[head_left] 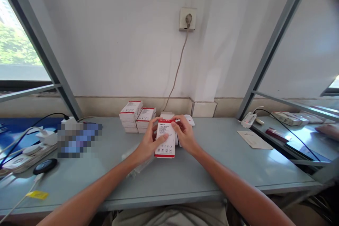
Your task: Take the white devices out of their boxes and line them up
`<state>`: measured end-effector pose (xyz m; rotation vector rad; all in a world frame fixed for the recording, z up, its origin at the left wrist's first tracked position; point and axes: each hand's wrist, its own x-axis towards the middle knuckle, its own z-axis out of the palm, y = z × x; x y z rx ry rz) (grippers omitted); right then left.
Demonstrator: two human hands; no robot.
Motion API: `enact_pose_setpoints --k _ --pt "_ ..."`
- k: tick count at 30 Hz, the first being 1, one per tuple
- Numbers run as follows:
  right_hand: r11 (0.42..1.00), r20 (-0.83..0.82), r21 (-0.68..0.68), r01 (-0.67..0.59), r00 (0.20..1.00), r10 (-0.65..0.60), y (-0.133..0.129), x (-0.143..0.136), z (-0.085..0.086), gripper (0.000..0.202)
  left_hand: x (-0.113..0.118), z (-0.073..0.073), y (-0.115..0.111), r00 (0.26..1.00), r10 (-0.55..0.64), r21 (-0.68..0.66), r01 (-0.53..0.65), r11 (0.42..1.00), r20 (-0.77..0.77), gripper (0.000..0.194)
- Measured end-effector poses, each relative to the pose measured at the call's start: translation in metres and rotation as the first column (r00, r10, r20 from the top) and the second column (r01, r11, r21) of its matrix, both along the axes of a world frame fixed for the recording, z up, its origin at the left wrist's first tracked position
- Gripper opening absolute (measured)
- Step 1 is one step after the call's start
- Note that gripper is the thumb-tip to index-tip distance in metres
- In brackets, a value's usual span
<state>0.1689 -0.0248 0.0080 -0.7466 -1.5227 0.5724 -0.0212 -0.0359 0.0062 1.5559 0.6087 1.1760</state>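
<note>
A white and red detector box (165,139) is held upright above the table between both hands, its printed face toward me. My left hand (149,141) grips its left edge, thumb across the front. On the other side my right hand (184,132) holds the upper right edge, with the thumb near the top. A flap seems to stand up at the box's top. White rounded devices (189,120) lie partly hidden behind my right hand. Under my left forearm is a crumpled clear plastic bag (140,167). Similar boxes (131,111) are stacked against the wall behind my left hand.
A power strip (29,155) with plugs, a black oval device (45,166) and cables lie at left. A paper sheet (254,139) and a white socket block (248,119) are at right. Metal frame posts (275,42) flank the table. A wall outlet (188,19) feeds a hanging cord.
</note>
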Motion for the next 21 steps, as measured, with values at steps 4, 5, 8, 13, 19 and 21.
enact_pose_setpoints --k 4,5,8,13,19,21 --pt "0.997 0.064 0.063 0.037 0.997 -0.041 0.0008 0.002 -0.0027 0.02 0.003 -0.0016 0.003 0.999 0.049 -0.018 -0.049 0.999 0.014 0.067" --pt "0.996 0.075 0.079 0.049 0.996 -0.055 0.0014 0.0026 -0.003 0.02 0.0036 -0.0019 0.0031 0.998 0.053 -0.018 -0.053 0.998 0.016 0.066" --pt "0.99 0.075 0.109 0.089 0.992 -0.097 0.0024 0.0035 -0.0029 0.023 0.0048 -0.0025 0.0022 0.998 0.064 -0.014 -0.064 0.998 0.016 0.062" --pt "0.995 -0.04 0.022 0.102 0.994 -0.101 0.0023 0.0013 -0.005 0.028 0.0043 -0.0026 -0.0013 0.997 0.082 0.042 -0.082 0.996 0.008 0.057" --pt "0.987 -0.223 -0.118 -0.105 0.972 0.076 0.0013 -0.0032 -0.0073 0.039 0.0019 -0.0022 -0.0011 0.993 0.116 0.087 -0.114 0.99 -0.014 0.057" --pt "0.991 -0.226 -0.109 -0.073 0.973 0.047 0.0022 -0.0039 -0.0071 0.04 0.0018 -0.0024 0.0002 0.991 0.13 0.108 -0.127 0.986 -0.023 0.058"
